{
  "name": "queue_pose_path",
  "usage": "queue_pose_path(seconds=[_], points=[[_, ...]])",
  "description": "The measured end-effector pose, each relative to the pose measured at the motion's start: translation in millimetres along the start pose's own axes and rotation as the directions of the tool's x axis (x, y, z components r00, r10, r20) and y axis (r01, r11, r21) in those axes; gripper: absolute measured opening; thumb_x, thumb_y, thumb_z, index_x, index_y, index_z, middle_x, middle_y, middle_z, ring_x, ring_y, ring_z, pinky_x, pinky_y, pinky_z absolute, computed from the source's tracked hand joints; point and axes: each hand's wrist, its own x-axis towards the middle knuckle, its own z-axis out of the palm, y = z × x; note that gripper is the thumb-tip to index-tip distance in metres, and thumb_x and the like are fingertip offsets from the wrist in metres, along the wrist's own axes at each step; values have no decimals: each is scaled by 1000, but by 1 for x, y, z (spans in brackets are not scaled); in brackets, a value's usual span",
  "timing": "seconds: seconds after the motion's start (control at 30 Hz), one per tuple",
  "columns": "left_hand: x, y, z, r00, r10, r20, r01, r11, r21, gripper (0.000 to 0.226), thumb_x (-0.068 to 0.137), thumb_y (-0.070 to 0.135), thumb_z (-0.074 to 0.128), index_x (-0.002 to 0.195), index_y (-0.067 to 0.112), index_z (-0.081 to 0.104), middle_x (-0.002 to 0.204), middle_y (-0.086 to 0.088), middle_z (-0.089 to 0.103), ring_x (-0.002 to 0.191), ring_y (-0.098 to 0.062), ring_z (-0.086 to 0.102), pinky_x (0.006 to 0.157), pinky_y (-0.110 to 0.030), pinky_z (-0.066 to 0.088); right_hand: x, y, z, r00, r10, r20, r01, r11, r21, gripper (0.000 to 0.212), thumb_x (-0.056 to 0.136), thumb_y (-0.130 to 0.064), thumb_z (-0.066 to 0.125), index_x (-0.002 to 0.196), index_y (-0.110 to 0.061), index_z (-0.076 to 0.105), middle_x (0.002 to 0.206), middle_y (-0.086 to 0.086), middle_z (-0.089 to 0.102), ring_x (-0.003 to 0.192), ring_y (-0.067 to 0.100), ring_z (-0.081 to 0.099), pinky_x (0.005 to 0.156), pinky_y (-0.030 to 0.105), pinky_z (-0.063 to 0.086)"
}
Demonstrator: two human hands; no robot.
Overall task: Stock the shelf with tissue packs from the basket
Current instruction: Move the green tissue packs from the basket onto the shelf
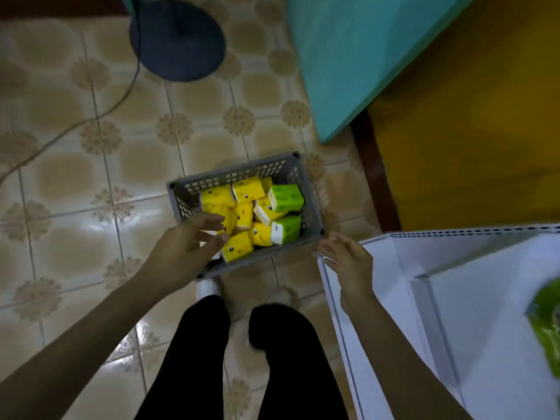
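Two green tissue packs (286, 197) and about eight yellow tissue packs (245, 192) lie jumbled in a grey slotted basket (230, 172) on the tiled floor (75, 222), near the middle of the view. The left hand (185, 247) comes in from 7 o'clock of the basket, its grip loosely spread over the nearest yellow packs and pinching nothing; whether the fingertips touch a pack cannot be told. The right hand (348, 256) hovers at 4 o'clock of the basket, just beside the corner of the white shelf (454, 298), its grip relaxed and holding nothing. Likely trouble: the packs lean on one another at odd angles, so lifting one may drag or tip a neighbour over the low rim, and their wrapping looks slick enough to slip from a loose hold. The basket looks light and the tiles glossy, so a push from the hand or from the white shoe (207, 287) touching its near edge could slide it. The shelf, at 4 o'clock of the view, holds one blurred green shape (545, 322) at its far right, probably a pack. A dark round fan base (178, 40) stands at 11 o'clock, and its cord (91, 122) trails across the floor towards 9 o'clock, where a foot could catch it.
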Motion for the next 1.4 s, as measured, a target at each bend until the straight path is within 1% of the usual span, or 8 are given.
queue_pose_path(seconds=[0.2, 0.33, 0.43, 0.57, 0.8, 0.93, 1.1, 1.4], points=[[102, -85, 96, 954, -262, 143, 275, 958, -83, 55, 65, 55, 58, 106, 19, 60, 95, 0, 64, 90, -23, 63, 87, -40, 49, 164, 74, 51, 979, 195, 58, -171, 943, -284, 25, 93, -12, 56, 114, 0, 62, 84, 8, 60, 76, 19, 55, 66, 27, 42], [187, -137, 175, 901, -405, 154, 425, 896, -132, 40, 89, 11, 62, 128, 4, 52, 106, -3, 53, 101, -17, 52, 84, -27, 40, 296, 126, 84, 947, 312, 75, -258, 881, -396, 32, 96, -23, 54, 121, -5, 59, 98, 14, 61, 87, 25, 59, 81, 36, 51], [258, -165, 228, 901, -427, 75, 432, 871, -235, 60, 85, 14, 67, 138, 6, 40, 130, -4, 48, 125, -21, 45, 95, -27, 38, 383, 160, 99, 876, 481, 36, -464, 860, -211, 26, 97, -37, 50, 107, -15, 59, 88, 8, 55, 63, 16, 51, 53, 27, 46], [345, -171, 264, 910, -394, 132, 407, 781, -474, 47, 86, 18, 67, 127, 19, 44, 120, 19, 44, 108, -2, 47, 66, -4, 41, 442, 195, 116, 780, 625, 29, -623, 780, -53, 69, 81, -65, 56, 131, -18, 51, 130, 10, 55, 109, 27, 59, 82, 40, 51], [363, -177, 256, 879, -458, 129, 441, 683, -582, 44, 89, 2, 55, 132, 8, 49, 116, -6, 60, 81, -11, 56, 51, -7, 43, 406, 187, 143, 772, 631, 76, -632, 751, 191, 52, 91, -37, 60, 136, -14, 47, 134, 9, 53, 120, 25, 52, 81, 29, 45], [312, -138, 207, 902, -432, -15, 318, 686, -655, 38, 92, 7, 55, 127, 17, 45, 122, 0, 53, 95, -11, 56, 58, -12, 47, 333, 141, 148, 832, 528, 167, -553, 773, 310, 45, 90, -32, 62, 132, -20, 49, 129, 9, 58, 94, 20, 61, 65, 27, 50], [210, -51, 88, 925, -365, -106, 175, 658, -732, 17, 92, 7, 55, 92, 22, 47, 91, 0, 64, 73, -10, 62, 59, -23, 53, 190, 33, 143, 909, 359, 212, -414, 839, 353, 16, 90, -34, 60, 104, -26, 56, 115, 6, 63, 93, 18, 63, 74, 30, 51], [15, 120, -86, 980, 133, -149, -199, 713, -672, 25, 76, 13, 60, 96, 26, 52, 109, 0, 67, 92, -16, 66, 73, -37, 55, -58, -165, 82, 949, -275, 152, 231, 939, 254, 11, 93, -21, 57, 101, -21, 64, 106, 4, 71, 106, 24, 65, 92, 48, 52]])
